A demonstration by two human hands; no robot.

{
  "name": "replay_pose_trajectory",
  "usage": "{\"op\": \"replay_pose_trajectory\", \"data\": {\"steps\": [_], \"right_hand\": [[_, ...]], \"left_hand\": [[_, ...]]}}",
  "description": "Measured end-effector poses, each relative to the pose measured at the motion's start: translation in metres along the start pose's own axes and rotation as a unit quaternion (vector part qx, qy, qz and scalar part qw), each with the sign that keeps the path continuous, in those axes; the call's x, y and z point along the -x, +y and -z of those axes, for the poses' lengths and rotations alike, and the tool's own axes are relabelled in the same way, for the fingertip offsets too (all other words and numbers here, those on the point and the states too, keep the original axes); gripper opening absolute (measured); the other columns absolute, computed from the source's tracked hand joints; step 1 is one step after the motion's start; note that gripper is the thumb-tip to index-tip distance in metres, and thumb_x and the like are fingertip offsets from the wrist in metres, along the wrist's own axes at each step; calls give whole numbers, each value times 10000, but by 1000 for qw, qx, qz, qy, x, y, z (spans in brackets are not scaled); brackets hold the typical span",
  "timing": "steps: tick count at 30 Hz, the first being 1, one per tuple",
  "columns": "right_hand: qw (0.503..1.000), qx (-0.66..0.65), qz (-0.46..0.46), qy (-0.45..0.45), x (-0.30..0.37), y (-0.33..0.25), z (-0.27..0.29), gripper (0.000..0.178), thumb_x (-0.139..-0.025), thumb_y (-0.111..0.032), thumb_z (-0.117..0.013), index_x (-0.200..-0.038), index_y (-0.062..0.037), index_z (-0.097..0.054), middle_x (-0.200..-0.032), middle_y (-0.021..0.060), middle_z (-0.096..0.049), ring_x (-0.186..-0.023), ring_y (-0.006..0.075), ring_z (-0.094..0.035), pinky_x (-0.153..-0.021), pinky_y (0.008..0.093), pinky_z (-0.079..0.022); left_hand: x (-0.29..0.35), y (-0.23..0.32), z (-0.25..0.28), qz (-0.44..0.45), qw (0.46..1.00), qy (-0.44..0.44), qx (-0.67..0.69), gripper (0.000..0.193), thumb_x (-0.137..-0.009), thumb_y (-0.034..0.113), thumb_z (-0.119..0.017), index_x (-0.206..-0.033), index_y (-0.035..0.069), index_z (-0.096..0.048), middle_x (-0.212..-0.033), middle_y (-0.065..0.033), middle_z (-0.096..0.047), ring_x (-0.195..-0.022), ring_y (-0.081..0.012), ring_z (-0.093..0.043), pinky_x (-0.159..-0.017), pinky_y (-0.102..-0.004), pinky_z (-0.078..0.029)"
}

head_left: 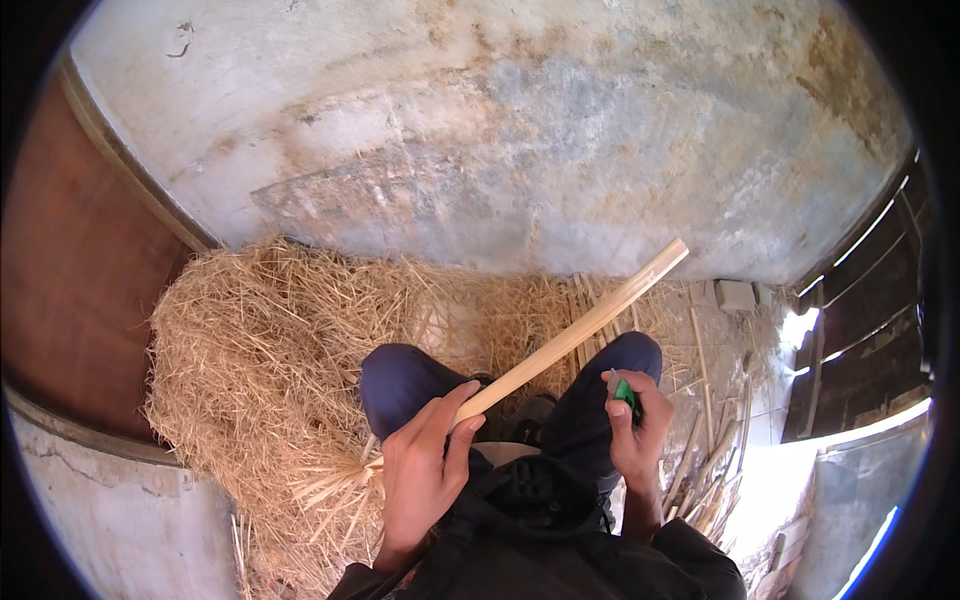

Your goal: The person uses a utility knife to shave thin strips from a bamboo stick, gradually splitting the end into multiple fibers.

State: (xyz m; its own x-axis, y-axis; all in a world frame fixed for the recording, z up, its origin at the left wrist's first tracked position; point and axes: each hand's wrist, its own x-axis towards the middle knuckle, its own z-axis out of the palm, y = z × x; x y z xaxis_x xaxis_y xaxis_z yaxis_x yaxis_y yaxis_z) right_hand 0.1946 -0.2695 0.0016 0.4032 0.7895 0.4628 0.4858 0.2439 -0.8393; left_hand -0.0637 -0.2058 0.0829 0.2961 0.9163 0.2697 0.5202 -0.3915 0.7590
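My left hand [425,450] is closed round a long, pale wooden stick [570,345], which slants up to the right over my knees. Thin split strips [335,487] fan out on the other side of this hand; whether they belong to the stick is hidden by the hand. In my right hand [640,425], by my right knee, is a small green-handled cutter knife [625,393] with a short grey blade pointing up. The blade is apart from the stick.
A big heap of straw [260,350] lies left and ahead, against a stained wall [500,150]. Loose sticks [715,455] lie on the right, with a grey block [735,295] at the wall's foot. A brown door-like panel [85,270] stands at the left.
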Motion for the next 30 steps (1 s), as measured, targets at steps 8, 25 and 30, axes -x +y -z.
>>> {"op": "replay_pose_trajectory", "data": {"steps": [8, 25, 30], "right_hand": [[988, 71, 106, -84, -22, -15, -24, 314, -936, -229, -876, -1167, -40, -779, -878, 106, -724, -712, 286, -715, -635, 373, -545], [966, 137, 187, -115, -57, 2, -70, 348, -836, -254, -948, -1054, -39, -782, -806, 86, -704, -647, 276, -697, -594, 372, -538], [954, 178, 214, -107, -66, 0, -68, 346, -834, -282, -944, -1078, -81, -803, -829, 35, -710, -660, 224, -703, -581, 344, -554]], "left_hand": [[-23, -21, -26, -25, 999, -40, 6, 225, -1058, 94, -724, -1265, 4, -729, -1061, -207, -787, -864, -367, -791, -718, -394, -602], [-45, -46, -41, -9, 999, -37, 39, 183, -1054, 75, -700, -1216, -6, -722, -1016, -220, -762, -916, -446, -759, -782, -451, -595], [-47, -46, -46, 5, 999, -32, 43, 116, -1081, 117, -678, -1112, 6, -692, -873, -210, -706, -790, -456, -711, -685, -461, -543]]}}
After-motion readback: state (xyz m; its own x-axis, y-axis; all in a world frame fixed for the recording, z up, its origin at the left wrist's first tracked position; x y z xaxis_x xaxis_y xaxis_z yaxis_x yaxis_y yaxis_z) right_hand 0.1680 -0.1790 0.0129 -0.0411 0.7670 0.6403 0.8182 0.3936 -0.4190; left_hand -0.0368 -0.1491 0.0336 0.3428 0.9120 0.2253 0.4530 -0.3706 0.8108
